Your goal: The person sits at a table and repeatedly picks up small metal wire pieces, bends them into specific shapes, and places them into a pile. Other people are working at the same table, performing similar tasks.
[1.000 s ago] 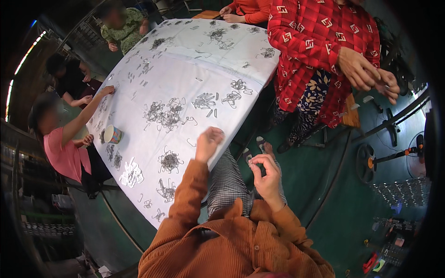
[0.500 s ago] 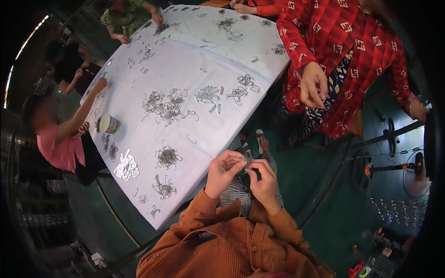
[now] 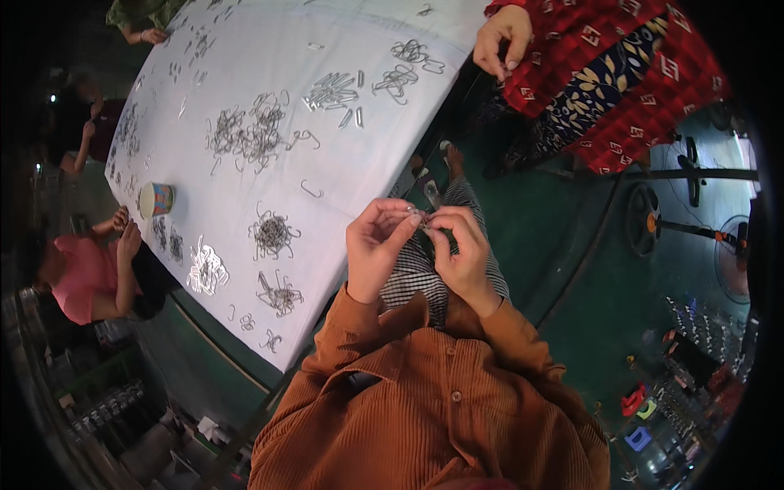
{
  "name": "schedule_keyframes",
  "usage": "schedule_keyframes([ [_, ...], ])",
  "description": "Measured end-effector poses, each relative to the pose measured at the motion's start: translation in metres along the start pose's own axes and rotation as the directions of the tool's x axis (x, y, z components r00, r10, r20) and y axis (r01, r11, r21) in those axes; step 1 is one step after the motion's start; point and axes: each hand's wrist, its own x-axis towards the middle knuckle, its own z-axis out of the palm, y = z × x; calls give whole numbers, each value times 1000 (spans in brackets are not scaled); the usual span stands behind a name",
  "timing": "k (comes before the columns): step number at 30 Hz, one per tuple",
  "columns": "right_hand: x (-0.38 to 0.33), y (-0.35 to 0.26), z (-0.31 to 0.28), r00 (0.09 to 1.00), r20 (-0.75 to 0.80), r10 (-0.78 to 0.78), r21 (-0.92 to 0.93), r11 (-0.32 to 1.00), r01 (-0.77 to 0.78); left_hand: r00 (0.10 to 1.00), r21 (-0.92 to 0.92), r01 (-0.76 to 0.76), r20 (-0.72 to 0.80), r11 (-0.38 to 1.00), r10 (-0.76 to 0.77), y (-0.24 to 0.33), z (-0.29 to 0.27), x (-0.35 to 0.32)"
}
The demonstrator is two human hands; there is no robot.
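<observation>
My left hand [image 3: 377, 249] and my right hand [image 3: 464, 260] meet in front of me, beyond the table's near edge and above my lap. The fingertips of both pinch a small shiny metal piece [image 3: 420, 217], mostly hidden by the fingers, so its exact kind is unclear. On the white-covered table [image 3: 327, 237] to my left lie a large heap of bent wire hooks [image 3: 249, 135] and a single hook [image 3: 311, 190]. Closer in are a round heap of hooks [image 3: 272, 234], a looser hook pile [image 3: 280, 294] and bright, long narrow metal loops [image 3: 207, 268].
More narrow metal loops [image 3: 331, 91] lie farther up the table. A paper cup [image 3: 157, 199] stands near its left edge, by a co-worker in pink [image 3: 82, 273]. Across from me, a person in a red patterned top [image 3: 563, 65] stands close. A fan [image 3: 735, 257] is at right.
The view has shifted, so the table sits farther left and higher. The co-worker in pink has drawn a reaching arm back from the table. My hands remain together at the small metal piece.
</observation>
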Motion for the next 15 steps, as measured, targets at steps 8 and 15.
schedule_keyframes([
  [8,8,4,10,998,64,28,-37,999,-26,1000,38,24,-16,999,-23,-6,-9,6],
  [15,8,15,16,990,108,87,-96,992,-76,989,266,-145,33,953,141,-18,-14,13],
])
